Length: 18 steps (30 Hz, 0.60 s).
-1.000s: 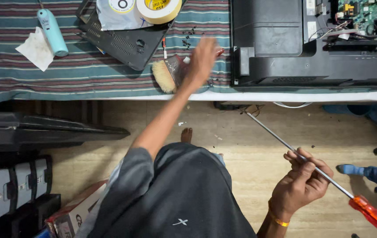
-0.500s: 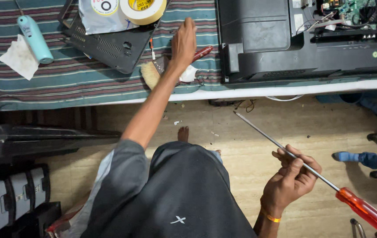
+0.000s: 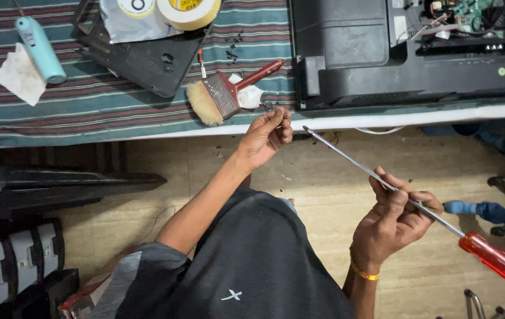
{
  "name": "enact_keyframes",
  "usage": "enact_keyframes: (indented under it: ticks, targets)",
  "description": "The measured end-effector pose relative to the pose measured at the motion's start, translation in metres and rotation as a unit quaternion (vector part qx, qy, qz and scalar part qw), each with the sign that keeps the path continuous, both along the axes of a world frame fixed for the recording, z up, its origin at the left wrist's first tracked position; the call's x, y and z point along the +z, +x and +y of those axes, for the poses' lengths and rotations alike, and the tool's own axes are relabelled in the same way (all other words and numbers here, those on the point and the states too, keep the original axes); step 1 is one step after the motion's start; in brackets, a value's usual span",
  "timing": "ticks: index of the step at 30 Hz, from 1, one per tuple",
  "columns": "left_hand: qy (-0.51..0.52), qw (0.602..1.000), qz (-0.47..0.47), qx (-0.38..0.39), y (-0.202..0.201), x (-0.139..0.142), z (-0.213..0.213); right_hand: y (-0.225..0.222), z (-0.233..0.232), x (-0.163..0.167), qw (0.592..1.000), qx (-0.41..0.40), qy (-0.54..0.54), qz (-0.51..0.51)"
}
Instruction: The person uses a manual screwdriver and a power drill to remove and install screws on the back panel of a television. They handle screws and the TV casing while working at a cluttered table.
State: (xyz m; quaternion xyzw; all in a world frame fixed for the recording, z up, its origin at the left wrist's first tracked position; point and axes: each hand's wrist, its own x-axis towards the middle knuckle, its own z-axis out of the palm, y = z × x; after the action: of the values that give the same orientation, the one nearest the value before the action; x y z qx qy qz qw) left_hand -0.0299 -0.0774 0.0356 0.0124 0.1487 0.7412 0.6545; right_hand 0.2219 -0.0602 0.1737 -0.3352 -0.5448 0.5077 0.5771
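the screwdriver [image 3: 418,207] gripped in the right hand's [image 3: 391,221] fingers [image 3: 421,198] has a silvery steel shaft and a clear red handle, and an orange-gold band rings that wrist. just beyond the left hand's [image 3: 264,137] fingertips [image 3: 281,117] lies a brush [image 3: 220,97] with pale tan bristles and a dark red handle. it rests on a cloth [image 3: 87,112] striped teal, maroon and white.

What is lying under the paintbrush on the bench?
The paintbrush lies on the striped cloth. A white crumpled scrap sits beneath its red handle. Whatever is under the bristles and ferrule is covered.
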Motion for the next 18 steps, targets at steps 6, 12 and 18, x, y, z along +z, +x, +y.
enact_keyframes:
  ticks: [6,12,18]
  targets:
    - [-0.047,0.995,0.072,0.047,-0.015,-0.008,0.003,-0.006,0.001,-0.003,1.0,0.011,-0.011,-0.003]
    - [-0.206,0.485,0.803,0.279,-0.083,-0.023,0.053,-0.007,0.0,-0.015,0.999,0.017,-0.031,0.002]
    - [-0.288,0.472,0.796,0.247,-0.156,-0.019,0.085,-0.002,-0.005,-0.023,0.999,0.016,-0.034,-0.03]
